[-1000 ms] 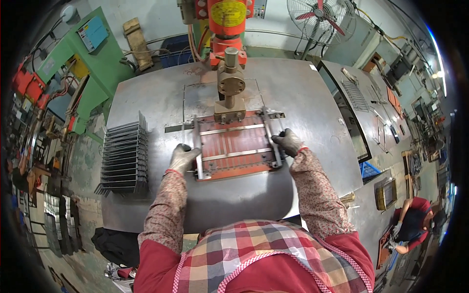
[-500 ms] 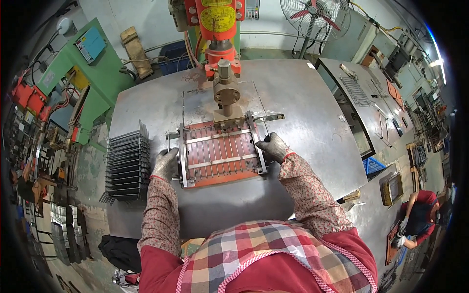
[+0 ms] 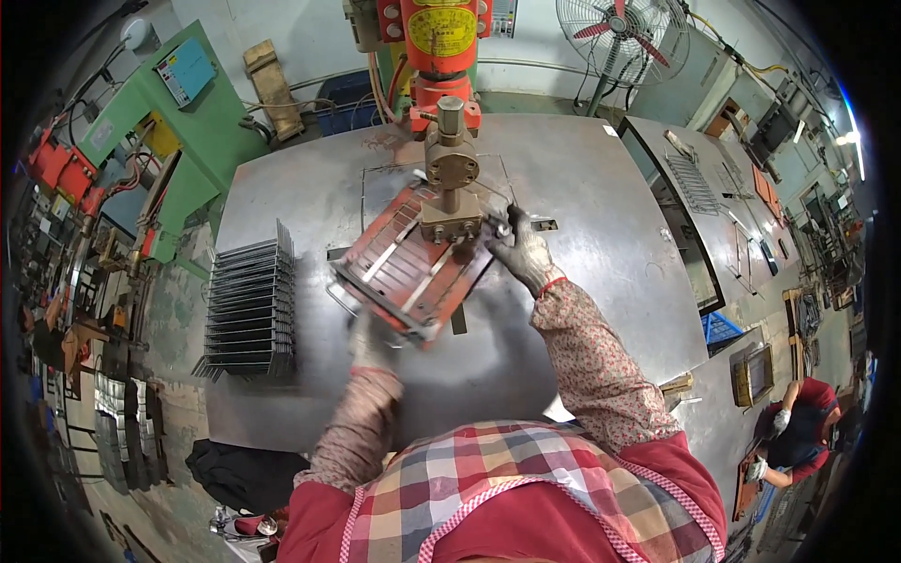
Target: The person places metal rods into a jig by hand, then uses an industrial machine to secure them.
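A red-brown rectangular jig frame (image 3: 410,265) with metal rails lies turned at an angle on the steel table (image 3: 582,197), its far end under the brass welding head (image 3: 450,178) of the red machine (image 3: 439,38). My gloved left hand (image 3: 373,340) grips the frame's near corner; it is blurred. On the frame's far right corner my gloved right hand (image 3: 522,251) is closed, close beside the welding head.
A stack of dark wire grids (image 3: 246,310) stands on the table's left part. A green machine (image 3: 178,122) is at the back left, a fan (image 3: 619,38) at the back right. Another person (image 3: 798,427) crouches at the lower right beside a second table (image 3: 723,188).
The frame has been swung from square-on to a diagonal, its left end toward me. My left hand came nearer and lower; my right hand moved up toward the welding head.
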A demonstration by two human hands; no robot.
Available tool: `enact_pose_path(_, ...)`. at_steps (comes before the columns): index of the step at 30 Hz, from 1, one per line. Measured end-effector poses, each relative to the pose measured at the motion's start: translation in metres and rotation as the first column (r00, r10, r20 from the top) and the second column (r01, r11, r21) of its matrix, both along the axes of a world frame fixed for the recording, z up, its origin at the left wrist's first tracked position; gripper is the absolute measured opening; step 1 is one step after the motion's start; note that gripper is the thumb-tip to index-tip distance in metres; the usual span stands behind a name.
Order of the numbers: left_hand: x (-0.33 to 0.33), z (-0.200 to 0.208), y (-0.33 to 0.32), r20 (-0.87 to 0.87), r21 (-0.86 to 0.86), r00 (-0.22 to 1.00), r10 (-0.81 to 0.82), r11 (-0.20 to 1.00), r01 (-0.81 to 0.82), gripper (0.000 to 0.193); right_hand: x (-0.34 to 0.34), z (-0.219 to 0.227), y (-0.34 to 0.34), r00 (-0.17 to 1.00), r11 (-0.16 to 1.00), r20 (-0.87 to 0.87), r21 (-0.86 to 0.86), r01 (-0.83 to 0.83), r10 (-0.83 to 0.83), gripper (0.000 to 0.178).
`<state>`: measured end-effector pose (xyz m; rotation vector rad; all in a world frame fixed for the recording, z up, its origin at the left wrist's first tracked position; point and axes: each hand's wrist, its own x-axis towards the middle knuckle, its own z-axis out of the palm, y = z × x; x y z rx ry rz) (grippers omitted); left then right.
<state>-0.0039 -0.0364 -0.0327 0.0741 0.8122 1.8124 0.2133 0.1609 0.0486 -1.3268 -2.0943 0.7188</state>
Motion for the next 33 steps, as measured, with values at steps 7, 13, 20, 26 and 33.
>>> enact_pose_path(7,0.086,0.074,-0.027,-0.845,-0.293,0.107,-0.524,0.621,0.726,0.035,0.032,-0.027,-0.008,0.968,0.968,0.163,-0.132,0.215,-0.193,0.085)
enact_pose_path(13,-0.009,0.085,0.06,-0.949,-0.213,-0.099,-0.298,0.842,-0.495,0.058,0.081,-0.055,-0.017,0.9,0.898,-0.088,-0.151,0.412,-0.428,0.093)
enact_pose_path(20,-0.042,0.051,0.051,-0.788,-0.601,0.228,-0.571,0.794,-0.09,0.064,0.091,-0.018,-0.056,0.955,0.845,0.063,-0.451,0.287,-0.29,0.082)
enact_pose_path(26,-0.027,0.053,0.032,-0.79,-0.612,0.163,-0.59,0.756,-0.232,0.077,0.086,-0.006,-0.024,0.955,0.854,0.24,-0.446,0.267,-0.173,0.075)
enact_pose_path(33,-0.023,0.071,0.04,-0.777,-0.63,0.192,-0.6,0.745,-0.22,0.066,0.074,-0.008,0.013,0.953,0.868,0.295,-0.452,0.206,-0.072,0.068)
